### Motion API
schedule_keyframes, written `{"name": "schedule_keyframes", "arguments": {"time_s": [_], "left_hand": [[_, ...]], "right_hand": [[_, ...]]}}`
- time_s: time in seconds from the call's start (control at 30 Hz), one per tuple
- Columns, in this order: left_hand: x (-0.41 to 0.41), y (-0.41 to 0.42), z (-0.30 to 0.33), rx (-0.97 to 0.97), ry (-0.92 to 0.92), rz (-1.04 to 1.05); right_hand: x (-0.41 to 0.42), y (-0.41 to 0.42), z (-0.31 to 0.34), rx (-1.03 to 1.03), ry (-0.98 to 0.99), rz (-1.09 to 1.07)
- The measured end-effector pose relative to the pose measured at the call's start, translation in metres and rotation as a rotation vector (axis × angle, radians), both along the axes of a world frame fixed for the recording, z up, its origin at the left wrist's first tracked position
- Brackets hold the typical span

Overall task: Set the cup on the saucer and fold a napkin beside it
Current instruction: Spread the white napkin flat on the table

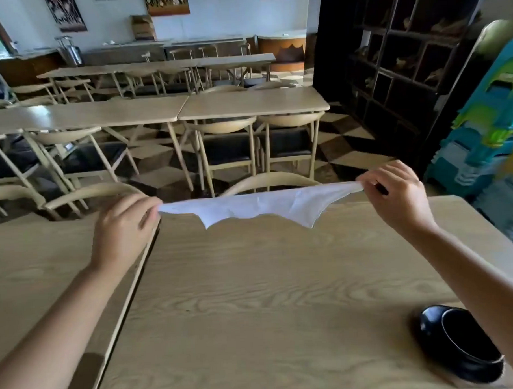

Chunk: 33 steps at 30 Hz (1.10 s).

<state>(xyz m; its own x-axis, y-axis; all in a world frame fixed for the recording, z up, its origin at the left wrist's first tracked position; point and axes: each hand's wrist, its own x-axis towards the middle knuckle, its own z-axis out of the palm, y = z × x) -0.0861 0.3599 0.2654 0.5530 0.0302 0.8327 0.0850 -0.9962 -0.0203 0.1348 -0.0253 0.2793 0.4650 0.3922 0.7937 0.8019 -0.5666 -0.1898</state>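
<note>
Left grip: left hand [124,226] pinches one end of the white napkin [255,206] between thumb and fingertips, closed tight on the cloth.
Right grip: right hand [396,197] is pinched shut on the opposite end, knuckles turned toward the camera.
Napkin: stretched taut along its top edge between both hands, held in the air above the far part of the counter [253,282]; its lower edge sags in loose, uneven points.
Cup and saucer: a dark cup [467,336] sits at the near right of the counter on what looks like a matching saucer, partly hidden by the right forearm; that half of the task seems done.
Step in hand: likely spreading the napkin flat before folding.
How to do it well: keep even tension, lower it onto bare wood just left of the cup, smooth the ragged edge, then bring corners together squarely.
Risk: the right forearm passes close over the cup and could knock it.
</note>
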Motion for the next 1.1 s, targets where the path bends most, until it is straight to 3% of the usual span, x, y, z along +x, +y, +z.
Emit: {"name": "schedule_keyframes", "arguments": {"time_s": [0.1,0.23,0.37,0.5,0.57,0.77,0.97,1.1], "left_hand": [[-0.034,-0.015,-0.085,-0.057,0.127,-0.063],[-0.069,-0.040,-0.177,-0.147,0.438,-0.083],[-0.098,-0.060,-0.241,-0.219,0.733,-0.073],[-0.122,-0.072,-0.282,-0.301,0.901,-0.059],[-0.134,-0.074,-0.296,-0.299,0.904,-0.068],[-0.159,-0.072,-0.315,-0.284,0.752,-0.159],[-0.172,-0.078,-0.316,-0.285,0.709,-0.129],[-0.160,-0.100,-0.307,-0.390,0.699,-0.059]], "right_hand": [[-0.031,-0.019,-0.074,-0.107,0.077,0.064],[-0.068,-0.037,-0.168,-0.236,0.308,0.024],[-0.108,-0.044,-0.241,-0.364,0.532,-0.033],[-0.147,-0.050,-0.288,-0.434,0.752,-0.129],[-0.161,-0.055,-0.301,-0.449,0.780,-0.149],[-0.183,-0.070,-0.318,-0.489,0.577,-0.100],[-0.206,-0.072,-0.323,-0.460,0.575,-0.140],[-0.212,-0.052,-0.314,-0.365,0.602,-0.216]]}}
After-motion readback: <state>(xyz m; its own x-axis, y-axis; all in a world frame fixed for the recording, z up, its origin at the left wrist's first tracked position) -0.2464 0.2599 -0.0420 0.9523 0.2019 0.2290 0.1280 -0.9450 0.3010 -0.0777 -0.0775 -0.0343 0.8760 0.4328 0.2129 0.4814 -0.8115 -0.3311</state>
